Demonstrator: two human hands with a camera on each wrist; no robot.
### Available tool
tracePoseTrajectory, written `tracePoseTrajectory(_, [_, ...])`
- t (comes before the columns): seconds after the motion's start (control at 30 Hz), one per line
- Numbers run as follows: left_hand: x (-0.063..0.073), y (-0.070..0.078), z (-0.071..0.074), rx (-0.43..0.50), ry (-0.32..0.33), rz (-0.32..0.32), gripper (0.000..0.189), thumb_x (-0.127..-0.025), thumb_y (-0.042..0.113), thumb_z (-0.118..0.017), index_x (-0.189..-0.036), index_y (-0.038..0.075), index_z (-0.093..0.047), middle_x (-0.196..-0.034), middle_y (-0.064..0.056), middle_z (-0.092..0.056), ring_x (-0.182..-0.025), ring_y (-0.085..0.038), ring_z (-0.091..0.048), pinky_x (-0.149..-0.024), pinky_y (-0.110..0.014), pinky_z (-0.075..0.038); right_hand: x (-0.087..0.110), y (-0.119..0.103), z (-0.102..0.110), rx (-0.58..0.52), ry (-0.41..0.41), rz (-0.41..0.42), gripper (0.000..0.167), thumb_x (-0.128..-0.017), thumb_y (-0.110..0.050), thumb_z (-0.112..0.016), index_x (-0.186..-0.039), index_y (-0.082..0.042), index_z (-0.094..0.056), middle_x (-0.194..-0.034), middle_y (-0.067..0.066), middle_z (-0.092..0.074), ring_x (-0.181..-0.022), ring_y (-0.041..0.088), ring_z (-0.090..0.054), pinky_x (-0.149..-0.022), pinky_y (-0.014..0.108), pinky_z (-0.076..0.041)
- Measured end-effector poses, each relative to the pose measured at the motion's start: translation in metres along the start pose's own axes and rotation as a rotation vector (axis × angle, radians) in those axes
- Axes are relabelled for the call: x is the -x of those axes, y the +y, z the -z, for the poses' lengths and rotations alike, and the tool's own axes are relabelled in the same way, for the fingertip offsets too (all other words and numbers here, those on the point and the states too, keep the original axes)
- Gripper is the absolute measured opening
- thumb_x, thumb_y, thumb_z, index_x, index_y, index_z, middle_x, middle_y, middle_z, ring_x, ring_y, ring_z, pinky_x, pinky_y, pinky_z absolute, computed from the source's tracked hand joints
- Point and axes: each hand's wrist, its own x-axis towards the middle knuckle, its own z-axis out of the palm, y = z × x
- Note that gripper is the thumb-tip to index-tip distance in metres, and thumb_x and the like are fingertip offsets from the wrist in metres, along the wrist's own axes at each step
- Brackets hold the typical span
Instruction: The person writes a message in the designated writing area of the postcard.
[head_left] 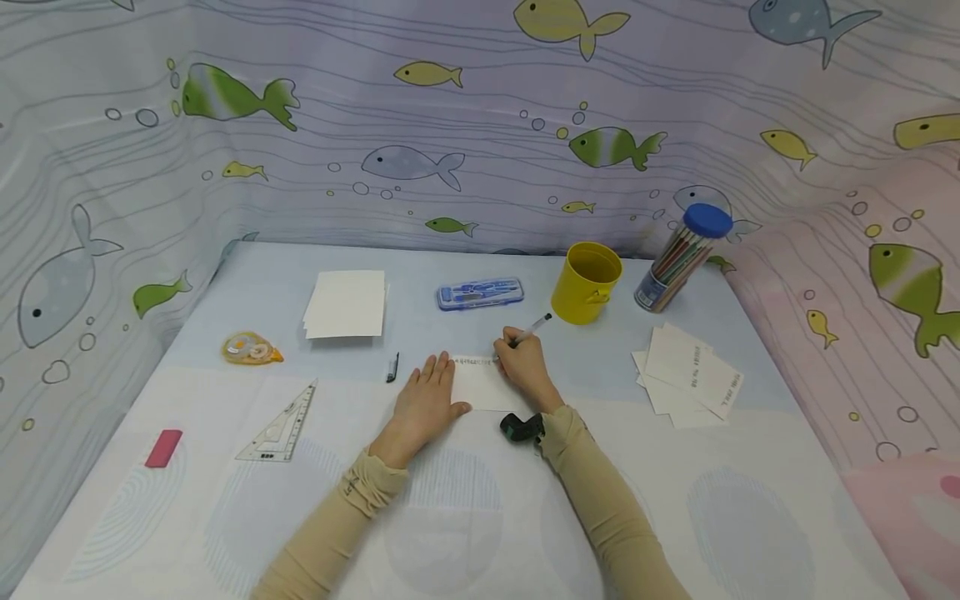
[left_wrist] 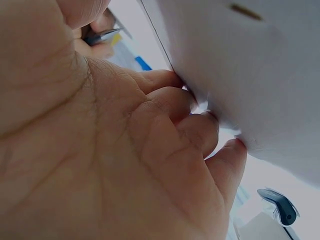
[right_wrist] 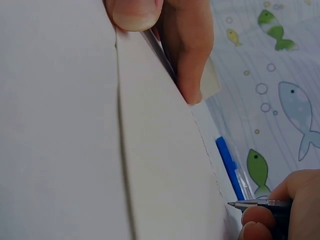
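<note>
Hanging behind the desk [head_left: 187, 542] and along both sides, a cloth [head_left: 315, 208] printed with fish is seen. Two arms in tan sleeves [head_left: 341, 517] are extended over the desk. Left hand [head_left: 425, 406]: grip laid flat, fingers straight, thumb spread, rested at the left edge of a white card [head_left: 480, 390]. Right hand [head_left: 525, 367]: grip pinching a pen [head_left: 534, 327], its tip set at the written line along the card's upper edge. Clear jar [head_left: 651, 293] is stood at back right, capped by a blue lid [head_left: 707, 220]; pencils [head_left: 678, 260] are bundled inside. Written cards [head_left: 671, 367] are overlapped at right. Pale cards [head_left: 347, 307] are stacked at back left. Yellow cup [head_left: 576, 292] is stood just left of the jar; its interior is only partly seen, contents cannot be told. Triangle ruler [head_left: 297, 421] is laid at left. Blue case [head_left: 480, 293], back centre: slender tools are seen inside. Smaller items: orange correction tape [head_left: 251, 348] is placed beyond the ruler, pink eraser [head_left: 163, 448] at far left, small black object [head_left: 392, 368] near the left fingertips.
</note>
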Motion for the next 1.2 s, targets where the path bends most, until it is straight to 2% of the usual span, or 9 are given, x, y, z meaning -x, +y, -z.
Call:
tracePoseTrajectory(0.47, [-0.0006,-0.0005,-0.0012,0.0,0.006,-0.005,0.081,-0.094,0.045,-0.056,-0.15,-0.006,-0.027,-0.159,-0.022,-0.02,-0.149,-0.037,-0.019,-0.12,-0.053,-0.023,-0.001,0.0002,0.0007,0.031,-0.016,-0.006,0.036,-0.087,-0.006,-0.05,-0.055,-0.014,-0.033,-0.044,-0.001,-0.038,-0.038,0.012,-0.038,-0.038,0.02,-0.022])
tracePoseTrajectory(0.77, [-0.0004,-0.0005,-0.0015,-0.001,0.004,-0.005,0.08,-0.095,0.045,-0.056,-0.15,-0.006,-0.027,-0.159,-0.022,-0.02,-0.149,-0.037,-0.019,-0.12,-0.052,-0.023,-0.0011,0.001,0.0003,0.022,0.006,0.024,0.037,-0.088,-0.004,-0.049,-0.055,-0.014,-0.033,-0.043,-0.001,-0.038,-0.037,0.012,-0.039,-0.037,0.02,-0.023])
tracePoseTrajectory(1.2, [-0.0005,-0.0003,-0.0017,0.004,0.003,-0.007,0.08,-0.095,0.045,-0.056,-0.149,-0.006,-0.027,-0.159,-0.022,-0.02,-0.149,-0.037,-0.019,-0.12,-0.053,-0.022,-0.0003,0.0005,0.0007,0.042,-0.012,0.012,0.036,-0.088,-0.007,-0.049,-0.055,-0.013,-0.035,-0.044,-0.001,-0.041,-0.037,0.011,-0.041,-0.038,0.02,-0.024])
